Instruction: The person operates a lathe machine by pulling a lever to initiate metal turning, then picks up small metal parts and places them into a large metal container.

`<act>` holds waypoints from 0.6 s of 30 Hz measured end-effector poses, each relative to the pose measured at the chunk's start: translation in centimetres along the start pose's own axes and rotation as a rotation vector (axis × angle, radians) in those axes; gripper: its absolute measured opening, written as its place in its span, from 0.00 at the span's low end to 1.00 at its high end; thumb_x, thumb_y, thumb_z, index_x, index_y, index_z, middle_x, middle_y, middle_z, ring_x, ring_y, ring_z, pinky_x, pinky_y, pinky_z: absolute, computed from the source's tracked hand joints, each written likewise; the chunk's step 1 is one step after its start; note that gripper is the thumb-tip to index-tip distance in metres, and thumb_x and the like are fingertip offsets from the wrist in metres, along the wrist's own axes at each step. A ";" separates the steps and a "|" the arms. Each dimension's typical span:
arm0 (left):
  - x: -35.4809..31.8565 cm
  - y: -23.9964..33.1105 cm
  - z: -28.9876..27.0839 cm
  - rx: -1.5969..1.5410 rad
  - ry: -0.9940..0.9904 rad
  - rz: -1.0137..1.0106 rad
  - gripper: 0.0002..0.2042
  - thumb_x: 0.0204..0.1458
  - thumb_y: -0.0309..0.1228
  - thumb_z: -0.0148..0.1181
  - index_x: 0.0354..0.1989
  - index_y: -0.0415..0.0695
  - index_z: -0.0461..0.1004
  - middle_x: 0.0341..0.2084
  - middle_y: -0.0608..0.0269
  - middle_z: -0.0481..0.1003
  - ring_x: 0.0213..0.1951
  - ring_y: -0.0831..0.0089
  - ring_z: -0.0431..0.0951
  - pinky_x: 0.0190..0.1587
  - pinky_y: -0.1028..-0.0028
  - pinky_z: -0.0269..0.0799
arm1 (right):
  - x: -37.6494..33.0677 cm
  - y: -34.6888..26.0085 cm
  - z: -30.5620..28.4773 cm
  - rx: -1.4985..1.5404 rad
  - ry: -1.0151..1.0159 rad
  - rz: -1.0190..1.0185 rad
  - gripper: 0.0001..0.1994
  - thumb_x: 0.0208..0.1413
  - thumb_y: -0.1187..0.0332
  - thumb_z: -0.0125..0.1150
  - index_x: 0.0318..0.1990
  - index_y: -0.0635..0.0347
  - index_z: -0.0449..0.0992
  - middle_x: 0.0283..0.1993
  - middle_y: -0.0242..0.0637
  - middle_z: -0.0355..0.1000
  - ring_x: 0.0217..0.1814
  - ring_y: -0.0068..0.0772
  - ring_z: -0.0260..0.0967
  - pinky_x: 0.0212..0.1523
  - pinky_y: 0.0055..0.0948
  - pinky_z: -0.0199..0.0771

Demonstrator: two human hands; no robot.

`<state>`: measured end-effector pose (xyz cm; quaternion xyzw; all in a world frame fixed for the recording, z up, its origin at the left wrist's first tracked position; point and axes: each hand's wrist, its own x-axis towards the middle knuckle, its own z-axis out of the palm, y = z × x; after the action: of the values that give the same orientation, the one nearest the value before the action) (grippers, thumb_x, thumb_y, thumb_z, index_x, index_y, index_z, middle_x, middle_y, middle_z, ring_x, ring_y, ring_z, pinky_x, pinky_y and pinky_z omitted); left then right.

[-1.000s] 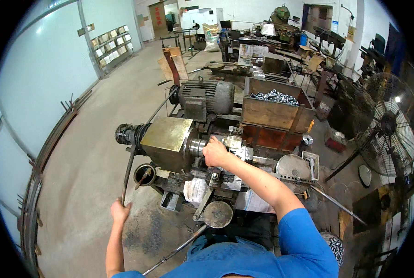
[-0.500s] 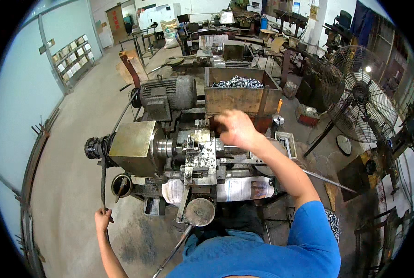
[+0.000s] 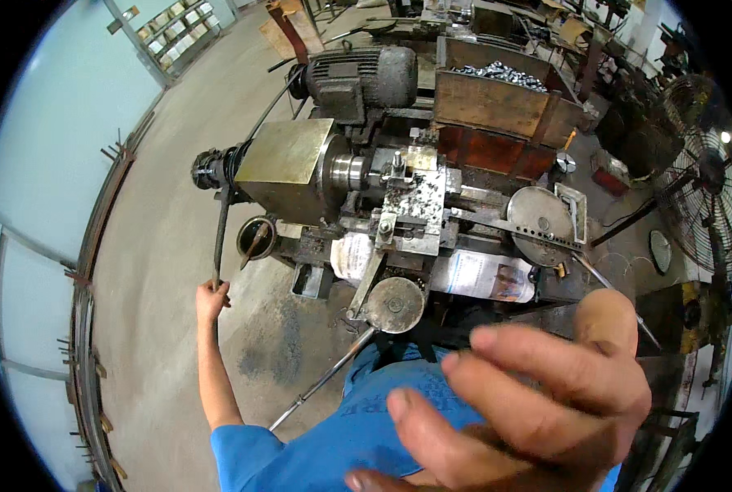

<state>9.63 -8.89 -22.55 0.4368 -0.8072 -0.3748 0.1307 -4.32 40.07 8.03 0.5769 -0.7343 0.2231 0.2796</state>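
Out at the left, my left hand (image 3: 211,301) is closed round the lower end of a long dark rod (image 3: 222,230). That rod runs up to the belt pulley (image 3: 239,168) on a small lathe-like machine. Large and close in the lower right, my right hand (image 3: 538,402) is raised, its fingers loosely bent and spread, with nothing seen in them. Beyond it lies the machine's metal-specked tool slide (image 3: 415,201), to the right of the spindle (image 3: 349,172) and its boxy headstock (image 3: 288,152). A round disc on a lever (image 3: 395,305) stands in front of the slide.
Behind the headstock sits a grimy electric motor (image 3: 362,78). A wooden box (image 3: 489,98) holds many small shiny metal parts. A black pot (image 3: 257,239) with a brush-like tool hangs at the left front. At the right are a second round disc (image 3: 540,221) and a large fan (image 3: 710,176).
My right hand has drawn back from beside the tool slide, up close to the camera. The view has tilted down and shifted left. My left hand stays on the rod.
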 end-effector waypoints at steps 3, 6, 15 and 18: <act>0.6 0.3 0.7 -0.046 -0.020 0.002 0.10 0.45 0.31 0.58 0.23 0.34 0.71 0.13 0.59 0.70 0.15 0.73 0.72 0.19 0.73 0.70 | -1.2 -2.7 0.8 0.080 0.095 0.232 0.16 0.45 0.52 0.59 0.37 0.49 0.76 0.44 0.36 0.68 0.40 0.34 0.67 0.35 0.46 0.66; 0.5 -1.5 0.8 -0.065 0.014 0.019 0.10 0.45 0.30 0.59 0.24 0.33 0.70 0.13 0.59 0.70 0.15 0.73 0.72 0.18 0.73 0.71 | -0.1 -1.1 2.9 0.322 0.058 -0.168 0.12 0.48 0.58 0.54 0.32 0.54 0.76 0.40 0.37 0.68 0.36 0.32 0.65 0.32 0.36 0.66; 0.3 0.3 -0.1 0.018 0.015 0.043 0.11 0.43 0.31 0.58 0.26 0.32 0.72 0.14 0.58 0.71 0.17 0.73 0.72 0.21 0.73 0.70 | -2.4 2.0 0.5 -0.091 0.167 -0.271 0.16 0.46 0.47 0.57 0.38 0.41 0.79 0.43 0.29 0.68 0.42 0.30 0.65 0.29 0.25 0.65; 0.5 -1.5 0.1 -0.060 -0.014 -0.024 0.11 0.44 0.31 0.58 0.27 0.33 0.71 0.15 0.59 0.71 0.17 0.74 0.72 0.21 0.73 0.69 | -2.6 0.9 -0.5 0.163 0.015 0.036 0.12 0.48 0.49 0.57 0.32 0.42 0.78 0.32 0.31 0.70 0.31 0.29 0.67 0.25 0.30 0.65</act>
<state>10.19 -9.77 -23.69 0.4398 -0.7911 -0.4035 0.1338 -4.68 42.49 6.64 0.5829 -0.7218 0.2915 0.2331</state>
